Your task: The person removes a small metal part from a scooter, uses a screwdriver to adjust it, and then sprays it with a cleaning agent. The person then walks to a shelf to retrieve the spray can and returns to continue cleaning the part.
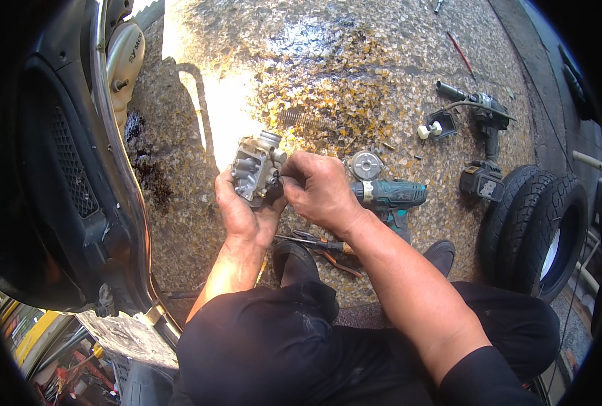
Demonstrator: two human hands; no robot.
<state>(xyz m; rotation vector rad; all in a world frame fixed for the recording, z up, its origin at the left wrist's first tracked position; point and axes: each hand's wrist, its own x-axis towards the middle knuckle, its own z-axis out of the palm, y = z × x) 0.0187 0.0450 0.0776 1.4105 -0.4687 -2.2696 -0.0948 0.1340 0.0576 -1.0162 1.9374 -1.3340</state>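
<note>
My left hand [245, 208] grips a metal carburetor body [253, 170], tilted with its open float-bowl side toward me. Brass and silver fittings show along its edge. At the carburetor's right side, the thumb and bent fingers of my right hand [321, 190] are pinched close together. Whatever may lie between those fingertips is hidden. Just beyond that hand, a round metal cover [366, 165] rests on the ground. A teal cordless drill [395, 195] lies below it, partly behind my right wrist.
Pliers and a screwdriver [326, 244] lie by my shoes. A coil spring [303, 120] rests on the oily pebbled ground. On the right are an impact wrench [486, 114], a black box part [444, 124], a red rod [461, 55] and tyres [529, 228]. A scooter [85, 167] stands left.
</note>
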